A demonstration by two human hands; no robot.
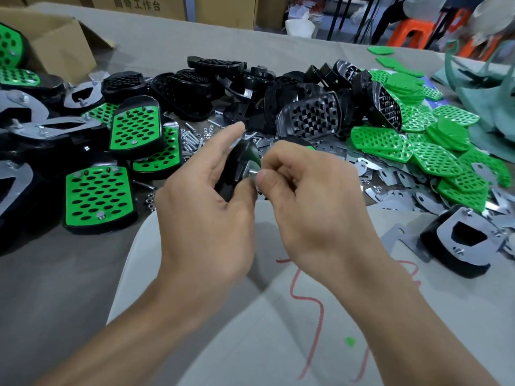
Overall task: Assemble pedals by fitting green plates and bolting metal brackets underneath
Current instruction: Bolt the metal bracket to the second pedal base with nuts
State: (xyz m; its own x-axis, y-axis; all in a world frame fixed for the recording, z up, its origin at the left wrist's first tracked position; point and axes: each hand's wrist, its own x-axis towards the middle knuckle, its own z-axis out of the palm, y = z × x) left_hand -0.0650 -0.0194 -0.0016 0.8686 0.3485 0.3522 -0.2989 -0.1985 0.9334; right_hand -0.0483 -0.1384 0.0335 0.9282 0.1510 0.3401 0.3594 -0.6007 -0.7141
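Note:
My left hand (207, 196) grips a black pedal (241, 162) held on edge above the table, its green plate just showing behind my right fingers. A metal bracket corner and a bolt end (252, 171) stick out of the pedal's underside. My right hand (309, 190) pinches at that bolt end with thumb and forefinger; whether a nut sits between them is hidden. Loose bolts and nuts (192, 139) lie on the table behind my hands.
Finished green-plated pedals (100, 199) lie at the left, bare black pedal bodies (309, 118) in the middle back, green plates (434, 154) and metal brackets (395, 196) at the right. An upturned pedal with a bracket (462, 243) sits near right. A cardboard box (53, 40) stands far left.

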